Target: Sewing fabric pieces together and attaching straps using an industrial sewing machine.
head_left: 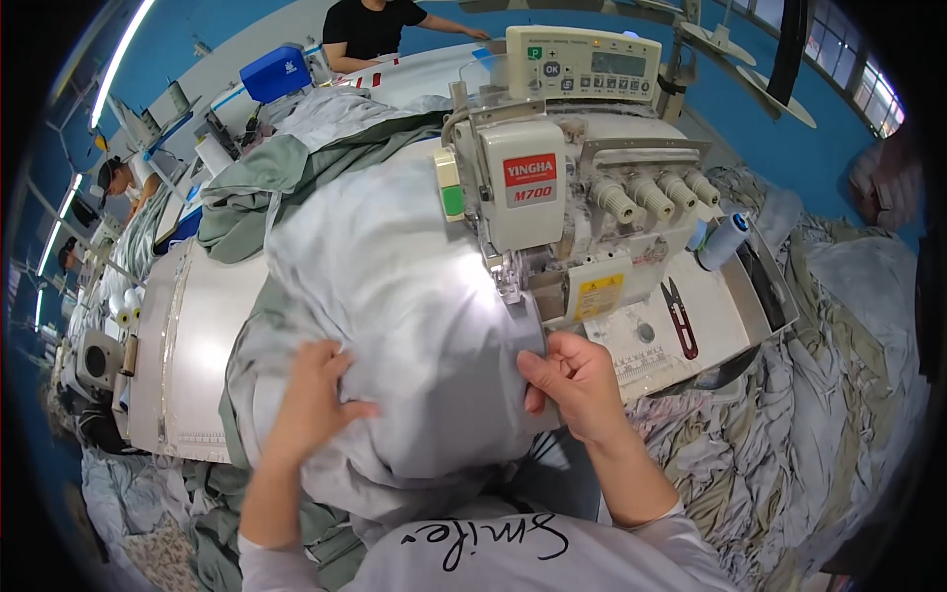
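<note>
A large light grey fabric piece (395,257) with green parts lies in folds across the sewing table and under the presser foot of an overlock sewing machine (523,222). The machine's lamp lights the cloth near the needle. My left hand (321,395), slightly blurred, rests on the cloth left of the needle, thumb and fingers spread. Below the presser foot, my right hand (577,380) pinches the fabric's right edge between thumb and fingers.
Red-handled thread snips (681,318) lie on the table beside a blue thread cone (725,242). Heaps of grey and green cloth (769,424) spread at the right. A control panel (587,64) tops the machine. A person in black (370,35) is at the far side.
</note>
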